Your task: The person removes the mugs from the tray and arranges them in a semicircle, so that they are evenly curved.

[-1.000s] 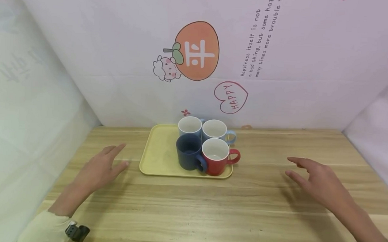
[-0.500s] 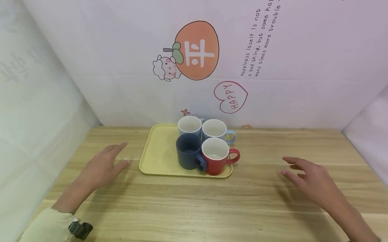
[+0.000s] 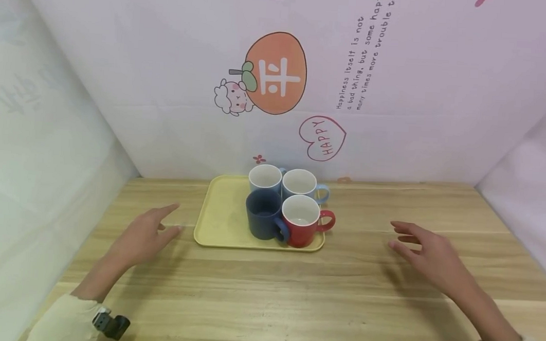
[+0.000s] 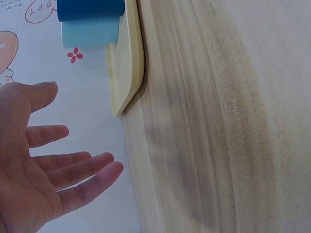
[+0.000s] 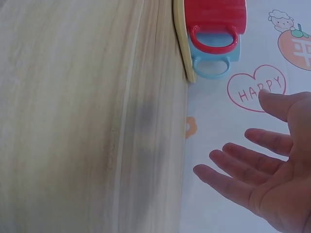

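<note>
Four mugs would exceed a plain count, so several mugs stand upright on the right part of a yellow tray (image 3: 224, 224). In front are a dark blue mug (image 3: 263, 219) and a red mug (image 3: 299, 233), their handles to the right. Behind them stand two light blue mugs with white insides, one at left (image 3: 265, 178) and one at right (image 3: 300, 182). Left of the tray hovers my left hand (image 3: 142, 238), fingers relaxed, holding nothing. My right hand (image 3: 431, 253) is farther off to the right of the red mug, fingers loosely bent, touching nothing.
The wooden table (image 3: 257, 298) runs up to a white printed cloth (image 3: 163, 134) at the back. Pale cloth also hangs on the left and right sides. Both wrists carry small dark cameras.
My right hand has moved a little to the left, toward the mugs. The left hand has barely shifted. The mugs and tray stay in place.
</note>
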Demonstrator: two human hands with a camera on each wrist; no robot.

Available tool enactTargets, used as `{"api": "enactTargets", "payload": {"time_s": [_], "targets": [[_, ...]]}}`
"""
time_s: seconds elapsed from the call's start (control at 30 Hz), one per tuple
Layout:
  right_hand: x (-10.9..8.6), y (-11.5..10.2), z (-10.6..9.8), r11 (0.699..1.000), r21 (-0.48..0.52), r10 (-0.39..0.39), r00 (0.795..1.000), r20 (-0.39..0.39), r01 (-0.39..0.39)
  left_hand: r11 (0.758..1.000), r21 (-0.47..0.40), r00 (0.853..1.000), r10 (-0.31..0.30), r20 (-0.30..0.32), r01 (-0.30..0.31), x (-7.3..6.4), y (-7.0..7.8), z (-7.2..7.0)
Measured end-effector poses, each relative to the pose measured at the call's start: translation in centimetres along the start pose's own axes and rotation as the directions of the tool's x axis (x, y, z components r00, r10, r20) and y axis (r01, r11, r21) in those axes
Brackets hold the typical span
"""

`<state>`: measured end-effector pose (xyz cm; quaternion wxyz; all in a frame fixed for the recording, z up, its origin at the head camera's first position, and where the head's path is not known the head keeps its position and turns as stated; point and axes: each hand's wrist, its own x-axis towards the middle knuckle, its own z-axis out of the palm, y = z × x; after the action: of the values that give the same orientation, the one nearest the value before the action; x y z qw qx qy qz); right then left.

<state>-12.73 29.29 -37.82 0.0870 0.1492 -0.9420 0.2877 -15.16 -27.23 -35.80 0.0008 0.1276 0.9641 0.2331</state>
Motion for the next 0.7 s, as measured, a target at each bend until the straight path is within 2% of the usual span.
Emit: {"api": "enactTargets", "payload": {"time_s": [0.23,0.5,0.7], "targets": [[0.2,-0.2,0.4,0.997,0.036,0.062,0.997,0.047,-0.064,1.0,-0.006,0.999,-0.021,0.025,0.021,0.0,-0.1,0.0],[0.2,-0.1,1.0,0.995,0.086,0.04,0.999,0.032,-0.043,0.999,-0.036,0.999,-0.005,0.045,0.007,0.6,0.0,0.1],[0.2,-0.2,1.2,0.986,0.153,0.059,0.996,0.065,-0.068,0.997,-0.069,0.998,-0.015,0.058,0.019,0.9,-0.2,0.4]]}}
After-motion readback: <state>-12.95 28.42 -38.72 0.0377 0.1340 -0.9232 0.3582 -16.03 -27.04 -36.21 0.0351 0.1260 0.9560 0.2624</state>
